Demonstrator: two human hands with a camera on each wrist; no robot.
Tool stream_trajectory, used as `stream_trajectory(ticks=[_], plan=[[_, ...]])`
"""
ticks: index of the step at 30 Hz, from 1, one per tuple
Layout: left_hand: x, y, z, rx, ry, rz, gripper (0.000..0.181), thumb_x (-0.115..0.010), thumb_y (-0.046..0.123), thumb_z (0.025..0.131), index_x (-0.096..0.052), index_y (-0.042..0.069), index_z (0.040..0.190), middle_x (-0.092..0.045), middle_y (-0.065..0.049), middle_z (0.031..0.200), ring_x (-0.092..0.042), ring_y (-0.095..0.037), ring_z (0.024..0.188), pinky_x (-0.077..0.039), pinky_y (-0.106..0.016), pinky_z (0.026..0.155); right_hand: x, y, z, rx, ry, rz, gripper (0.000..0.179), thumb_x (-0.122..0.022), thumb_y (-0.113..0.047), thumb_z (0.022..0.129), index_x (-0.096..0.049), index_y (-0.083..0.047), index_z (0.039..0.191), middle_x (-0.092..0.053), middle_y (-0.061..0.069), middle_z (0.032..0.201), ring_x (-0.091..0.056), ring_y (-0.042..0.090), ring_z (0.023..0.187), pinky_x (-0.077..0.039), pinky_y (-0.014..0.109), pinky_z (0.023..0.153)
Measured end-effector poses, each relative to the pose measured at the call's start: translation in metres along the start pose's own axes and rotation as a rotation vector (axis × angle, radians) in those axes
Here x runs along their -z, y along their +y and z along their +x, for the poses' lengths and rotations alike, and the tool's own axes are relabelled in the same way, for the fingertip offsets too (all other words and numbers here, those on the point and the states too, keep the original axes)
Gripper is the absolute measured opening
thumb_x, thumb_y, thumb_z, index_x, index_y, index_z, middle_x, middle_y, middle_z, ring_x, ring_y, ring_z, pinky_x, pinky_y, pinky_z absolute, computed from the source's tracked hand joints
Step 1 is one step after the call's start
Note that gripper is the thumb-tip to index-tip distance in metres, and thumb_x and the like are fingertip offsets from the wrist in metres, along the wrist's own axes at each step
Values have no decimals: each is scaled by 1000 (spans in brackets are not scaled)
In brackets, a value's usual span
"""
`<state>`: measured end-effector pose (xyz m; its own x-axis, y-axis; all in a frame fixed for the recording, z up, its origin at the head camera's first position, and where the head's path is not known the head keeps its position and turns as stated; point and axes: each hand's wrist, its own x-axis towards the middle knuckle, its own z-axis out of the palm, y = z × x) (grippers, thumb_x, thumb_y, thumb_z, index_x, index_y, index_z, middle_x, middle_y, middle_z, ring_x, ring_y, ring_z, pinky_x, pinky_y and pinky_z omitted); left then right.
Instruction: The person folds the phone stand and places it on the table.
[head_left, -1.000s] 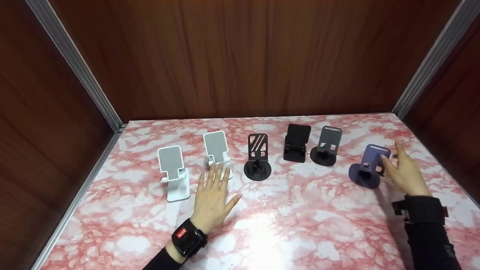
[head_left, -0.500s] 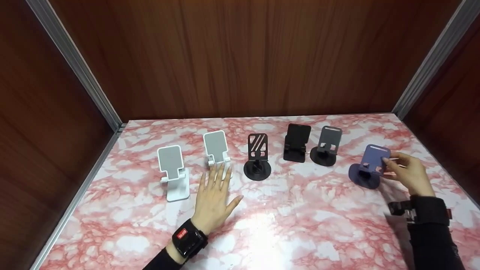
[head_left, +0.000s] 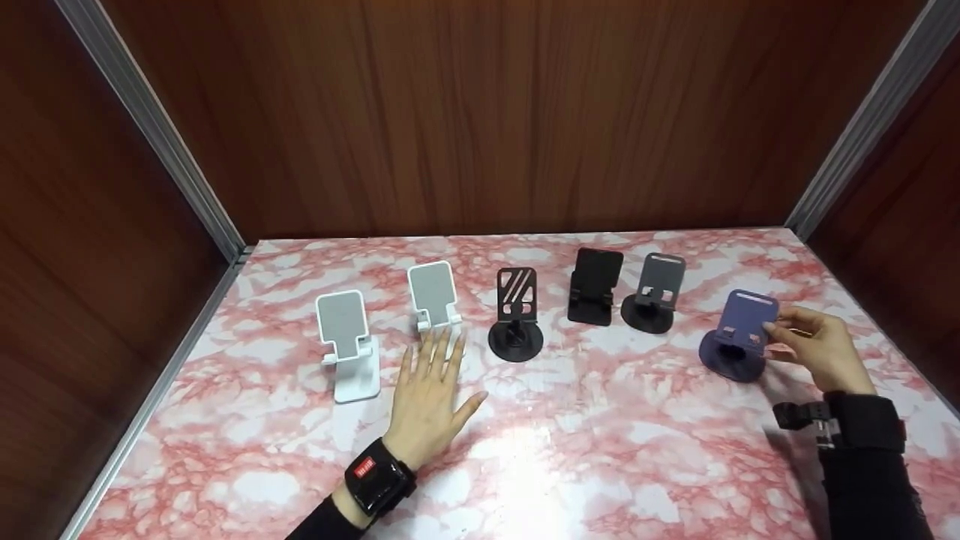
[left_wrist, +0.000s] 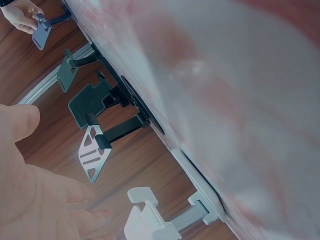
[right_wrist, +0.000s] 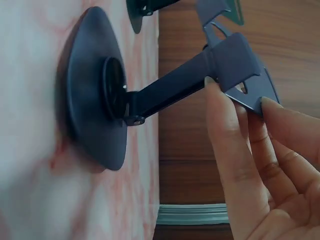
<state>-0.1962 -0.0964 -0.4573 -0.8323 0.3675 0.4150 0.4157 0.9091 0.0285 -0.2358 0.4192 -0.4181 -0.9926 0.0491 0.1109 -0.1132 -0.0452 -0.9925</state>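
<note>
At the right of the head view, my right hand (head_left: 821,349) pinches the side edge of the upper plate of a purple-blue phone stand (head_left: 748,311). The right wrist view shows thumb and fingers on that plate, with the arm slanting down to the round base (right_wrist: 95,95) by the tabletop. My left hand (head_left: 425,405) is spread flat, palm down and holding nothing. Its fingertips overlap the base of a white phone stand with a grey pad (head_left: 433,289). Another white phone stand (head_left: 342,322) stands to the left of this hand.
Between the hands stand a black phone stand with slanted slots (head_left: 516,307), a plain black phone stand (head_left: 595,285) and a dark grey phone stand (head_left: 660,281). Wooden panels (head_left: 510,120) enclose the red-and-white marbled table (head_left: 600,465) at the back and sides.
My right hand has gone from spread fingers beside the purple-blue stand to pinching its plate. The stand has turned slightly and its base has shifted a little. My left hand stays nearly still.
</note>
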Motion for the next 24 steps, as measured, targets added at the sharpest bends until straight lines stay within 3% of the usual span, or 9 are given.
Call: stream_trajectory(ticks=[9,19,24], plan=[[2,1,-1,-11,-18,-69,77,-50,53,95,-33,0,149,-29,-22,154,-23,-39,141,-19,-58,114,-17,-13,-1,45,-87,-41,21,-59,9,91,-68,-9,96,-68,2,82,-67,11,71,-59,26,61],[5,2,-2,-39,-58,-113,75,-48,50,97,-32,-1,149,-28,-23,154,-22,-40,141,-17,-57,114,-45,-26,-4,110,-195,-170,10,-60,5,93,-64,2,101,-68,3,85,-67,11,76,-60,30,64],[7,2,-3,-52,-114,-172,74,-45,50,99,-30,-1,150,-26,-22,155,-20,-40,142,-17,-58,114,-64,-29,-8,147,-238,-247,14,-60,5,93,-58,14,104,-69,5,87,-67,12,77,-60,34,65]])
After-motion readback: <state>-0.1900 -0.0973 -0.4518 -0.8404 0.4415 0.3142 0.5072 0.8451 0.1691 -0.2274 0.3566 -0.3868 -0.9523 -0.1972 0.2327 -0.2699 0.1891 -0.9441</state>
